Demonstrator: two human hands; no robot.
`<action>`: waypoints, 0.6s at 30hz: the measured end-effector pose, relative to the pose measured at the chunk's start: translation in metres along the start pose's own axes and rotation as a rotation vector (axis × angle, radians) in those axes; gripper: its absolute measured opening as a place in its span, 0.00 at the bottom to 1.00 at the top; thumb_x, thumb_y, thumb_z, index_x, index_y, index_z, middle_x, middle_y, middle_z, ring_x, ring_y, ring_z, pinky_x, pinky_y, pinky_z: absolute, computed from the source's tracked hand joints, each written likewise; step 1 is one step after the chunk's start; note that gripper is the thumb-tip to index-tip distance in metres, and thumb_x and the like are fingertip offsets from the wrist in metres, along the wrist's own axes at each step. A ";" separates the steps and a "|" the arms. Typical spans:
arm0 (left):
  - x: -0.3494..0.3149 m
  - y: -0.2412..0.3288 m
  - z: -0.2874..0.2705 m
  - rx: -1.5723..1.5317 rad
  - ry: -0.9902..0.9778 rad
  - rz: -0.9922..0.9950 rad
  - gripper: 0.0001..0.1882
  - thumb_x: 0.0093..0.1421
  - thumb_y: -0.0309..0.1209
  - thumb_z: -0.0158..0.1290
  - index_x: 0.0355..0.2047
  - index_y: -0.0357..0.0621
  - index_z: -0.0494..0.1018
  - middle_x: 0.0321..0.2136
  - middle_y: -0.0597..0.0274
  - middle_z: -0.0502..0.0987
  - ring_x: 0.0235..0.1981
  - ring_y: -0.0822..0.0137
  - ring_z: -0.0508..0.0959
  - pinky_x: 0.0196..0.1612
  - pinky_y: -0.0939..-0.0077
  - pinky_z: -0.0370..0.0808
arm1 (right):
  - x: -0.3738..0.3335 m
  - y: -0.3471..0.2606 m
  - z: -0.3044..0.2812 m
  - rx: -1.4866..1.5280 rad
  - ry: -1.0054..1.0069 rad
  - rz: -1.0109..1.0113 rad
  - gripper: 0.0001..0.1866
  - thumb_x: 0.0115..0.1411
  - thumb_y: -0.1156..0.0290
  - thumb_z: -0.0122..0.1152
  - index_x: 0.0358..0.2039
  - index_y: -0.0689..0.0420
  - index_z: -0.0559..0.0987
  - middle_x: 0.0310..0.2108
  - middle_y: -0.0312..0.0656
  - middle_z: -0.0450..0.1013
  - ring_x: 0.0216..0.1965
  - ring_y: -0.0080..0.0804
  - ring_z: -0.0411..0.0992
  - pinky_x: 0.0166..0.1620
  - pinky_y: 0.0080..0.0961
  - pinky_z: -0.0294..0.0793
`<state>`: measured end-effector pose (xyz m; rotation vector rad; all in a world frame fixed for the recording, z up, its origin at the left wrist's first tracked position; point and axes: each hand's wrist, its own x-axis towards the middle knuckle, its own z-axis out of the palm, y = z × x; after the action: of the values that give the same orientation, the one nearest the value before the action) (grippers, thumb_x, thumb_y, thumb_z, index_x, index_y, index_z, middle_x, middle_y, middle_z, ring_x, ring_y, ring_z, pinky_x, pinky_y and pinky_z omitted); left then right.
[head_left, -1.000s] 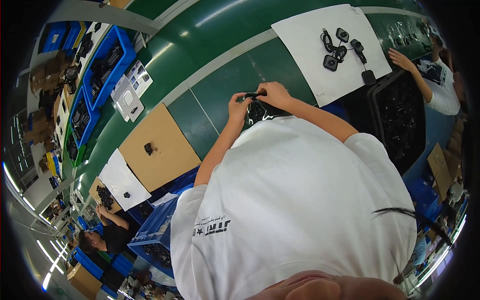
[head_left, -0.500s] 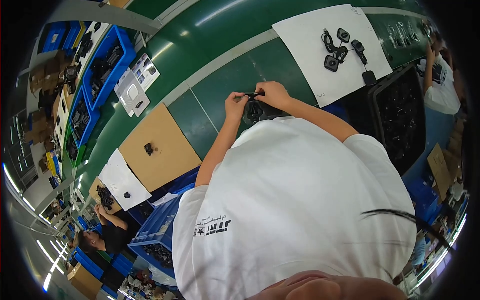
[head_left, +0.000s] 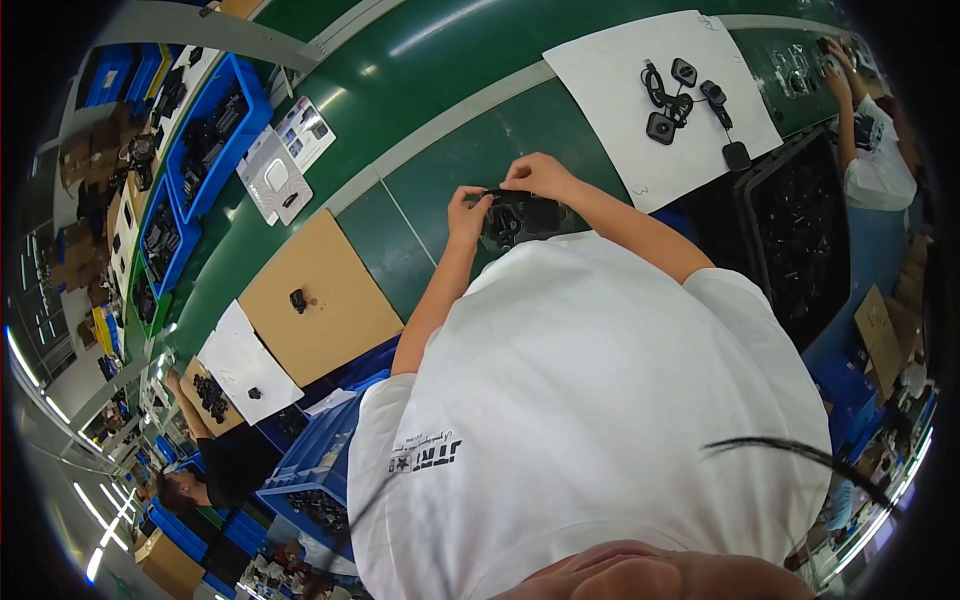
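Observation:
My left hand [head_left: 467, 211] and my right hand [head_left: 541, 178] are close together over the green bench, fingertips pinched. Between them runs a thin dark piece [head_left: 496, 191], too small to identify; each hand grips one end. Just below the hands, close to my shirt, sits a glossy clear-and-black tray [head_left: 555, 222] with black parts [head_left: 511, 228] in it. My shirt hides the near edge of this tray.
At the right, a white sheet [head_left: 600, 90] bears black cabled devices [head_left: 661, 127]. A black bin [head_left: 800, 230] of parts stands beside it. Leftward lie a brown board [head_left: 340, 290], printed packages [head_left: 275, 175] and blue bins [head_left: 215, 150]. Co-workers sit at both sides.
My right hand has shifted slightly left and up, showing more of the tray below. The printed packages at the left have moved a little; the left co-worker's arm now reaches out.

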<state>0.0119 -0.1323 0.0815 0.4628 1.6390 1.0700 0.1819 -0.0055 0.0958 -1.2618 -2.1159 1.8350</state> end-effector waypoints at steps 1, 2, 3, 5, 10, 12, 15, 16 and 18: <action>-0.001 -0.001 -0.002 -0.006 0.001 -0.020 0.10 0.56 0.27 0.60 0.38 0.46 0.74 0.19 0.68 0.72 0.19 0.79 0.66 0.22 0.87 0.60 | -0.002 0.003 0.000 -0.004 -0.007 -0.010 0.11 0.52 0.64 0.71 0.29 0.57 0.81 0.25 0.33 0.78 0.27 0.27 0.73 0.33 0.21 0.71; -0.001 -0.003 -0.004 -0.012 0.002 -0.040 0.10 0.56 0.27 0.60 0.38 0.46 0.74 0.19 0.68 0.72 0.19 0.79 0.66 0.22 0.87 0.60 | -0.002 0.005 0.001 -0.007 -0.014 -0.019 0.11 0.51 0.64 0.72 0.29 0.57 0.82 0.25 0.33 0.78 0.27 0.26 0.73 0.34 0.21 0.71; -0.001 -0.003 -0.003 -0.012 0.000 -0.040 0.10 0.56 0.27 0.60 0.38 0.46 0.74 0.19 0.68 0.72 0.19 0.79 0.66 0.22 0.87 0.60 | -0.002 0.011 0.003 -0.008 -0.012 -0.018 0.11 0.51 0.64 0.72 0.29 0.57 0.82 0.25 0.33 0.78 0.27 0.26 0.73 0.34 0.21 0.71; 0.001 -0.002 -0.002 -0.026 -0.027 -0.029 0.09 0.56 0.27 0.60 0.37 0.47 0.74 0.19 0.68 0.72 0.19 0.79 0.67 0.22 0.87 0.60 | 0.002 0.023 0.009 -0.015 0.085 -0.040 0.10 0.51 0.65 0.72 0.30 0.57 0.83 0.25 0.34 0.78 0.26 0.26 0.73 0.34 0.21 0.72; 0.005 -0.009 -0.005 -0.033 -0.064 -0.013 0.09 0.57 0.27 0.60 0.37 0.47 0.73 0.20 0.69 0.73 0.20 0.79 0.67 0.23 0.87 0.61 | 0.015 0.024 0.010 -0.181 0.036 0.041 0.10 0.48 0.68 0.73 0.32 0.57 0.85 0.26 0.35 0.79 0.26 0.27 0.73 0.36 0.21 0.73; 0.006 -0.013 -0.007 -0.029 -0.076 -0.004 0.09 0.57 0.27 0.60 0.37 0.47 0.72 0.20 0.69 0.73 0.20 0.79 0.68 0.23 0.87 0.61 | 0.019 0.013 0.007 -0.342 -0.111 0.142 0.11 0.47 0.70 0.73 0.33 0.57 0.85 0.27 0.35 0.79 0.26 0.27 0.73 0.37 0.21 0.73; 0.009 -0.015 -0.008 -0.014 -0.080 -0.012 0.09 0.57 0.26 0.60 0.38 0.46 0.74 0.21 0.66 0.74 0.20 0.76 0.69 0.25 0.84 0.64 | 0.026 0.013 0.003 -0.285 -0.157 0.171 0.11 0.47 0.70 0.73 0.33 0.57 0.85 0.27 0.36 0.80 0.26 0.27 0.74 0.38 0.21 0.74; 0.009 -0.016 -0.008 -0.008 -0.080 -0.016 0.09 0.57 0.25 0.59 0.38 0.45 0.74 0.21 0.65 0.74 0.20 0.74 0.70 0.25 0.83 0.66 | 0.028 0.013 0.001 -0.258 -0.182 0.184 0.12 0.46 0.70 0.73 0.33 0.57 0.85 0.27 0.36 0.80 0.27 0.27 0.74 0.38 0.21 0.74; 0.011 -0.015 -0.009 -0.002 -0.080 -0.018 0.09 0.57 0.25 0.59 0.39 0.44 0.75 0.21 0.63 0.75 0.20 0.72 0.70 0.26 0.82 0.67 | 0.031 0.014 -0.002 -0.232 -0.206 0.196 0.12 0.46 0.70 0.73 0.33 0.57 0.85 0.27 0.36 0.80 0.27 0.27 0.74 0.38 0.21 0.74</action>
<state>0.0033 -0.1354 0.0636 0.4827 1.5683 1.0273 0.1701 0.0138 0.0706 -1.4312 -2.4543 1.9147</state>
